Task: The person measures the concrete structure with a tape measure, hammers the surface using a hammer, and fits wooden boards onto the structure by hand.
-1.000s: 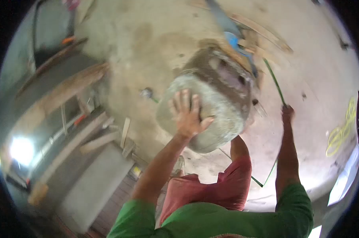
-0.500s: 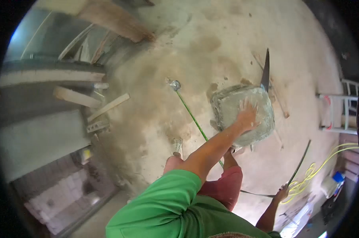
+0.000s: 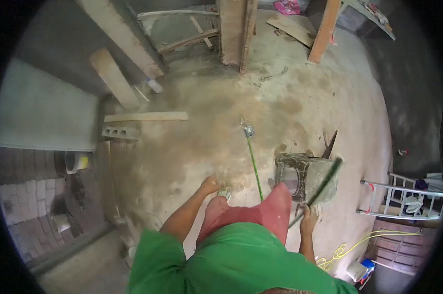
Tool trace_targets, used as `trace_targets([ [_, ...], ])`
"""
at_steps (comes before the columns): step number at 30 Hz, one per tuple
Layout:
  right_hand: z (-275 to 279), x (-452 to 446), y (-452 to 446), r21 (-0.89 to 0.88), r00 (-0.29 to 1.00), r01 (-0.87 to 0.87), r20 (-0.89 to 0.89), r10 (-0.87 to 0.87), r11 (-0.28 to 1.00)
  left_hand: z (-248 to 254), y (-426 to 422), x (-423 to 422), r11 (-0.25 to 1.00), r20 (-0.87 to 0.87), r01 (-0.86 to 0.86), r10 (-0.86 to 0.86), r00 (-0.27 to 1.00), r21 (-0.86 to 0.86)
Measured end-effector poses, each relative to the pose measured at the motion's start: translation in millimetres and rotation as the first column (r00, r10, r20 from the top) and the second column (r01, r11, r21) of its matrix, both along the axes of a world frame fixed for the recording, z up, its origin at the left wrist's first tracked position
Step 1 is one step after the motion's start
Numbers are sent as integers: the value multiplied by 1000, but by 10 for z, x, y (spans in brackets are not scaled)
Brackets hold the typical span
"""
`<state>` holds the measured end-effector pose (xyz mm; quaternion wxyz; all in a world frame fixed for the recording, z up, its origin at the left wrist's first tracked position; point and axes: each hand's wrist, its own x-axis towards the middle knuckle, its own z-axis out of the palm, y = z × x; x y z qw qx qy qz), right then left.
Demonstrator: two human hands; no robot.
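A long dark green strip [image 3: 325, 185] is gripped in my right hand [image 3: 308, 218] and slants up to the right, across a worn stool [image 3: 293, 175] beside my right knee. My left hand [image 3: 210, 185] hangs beside my left knee, its fingers curled; whether anything is in them is too small to tell. Between my legs and beyond, a bright green strip [image 3: 254, 167] runs over the floor to a small silvery object [image 3: 249, 131]. A dark saw blade [image 3: 331, 144] sticks out behind the stool.
Wooden posts [image 3: 324, 32] rise at the far side. A plank [image 3: 146, 116] and a hollow block [image 3: 120, 132] lie to the left. On the right are a metal ladder [image 3: 402, 188] and yellow cord [image 3: 340, 252].
My left hand has left the stool top and come back near my left knee. My right hand has brought the dark green strip inward, across the stool. The view has turned.
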<state>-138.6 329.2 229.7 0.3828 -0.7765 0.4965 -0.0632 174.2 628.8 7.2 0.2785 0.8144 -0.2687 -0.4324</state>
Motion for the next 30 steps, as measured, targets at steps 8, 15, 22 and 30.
trace_targets([
  [8, -422, 2069, 146, 219, 954, -299, 83, 288, 929, 385, -140, 807, 874, -323, -462, 399, 859, -149],
  [15, -1896, 3593, -391, 143, 942, -333, 104, 320, 932, -152, 796, 2038, 817, -134, -575, 574, 808, 30],
  [22, -1561, 5408, -772, 213, 966, -257, 54, 252, 943, -260, 1904, 3096, 590, -206, -749, 807, 553, 303],
  [30, -1917, 6647, -588, 186, 982, -174, -47, 185, 967, -350, 1744, 4668, 704, -92, -707, 711, 698, 76],
])
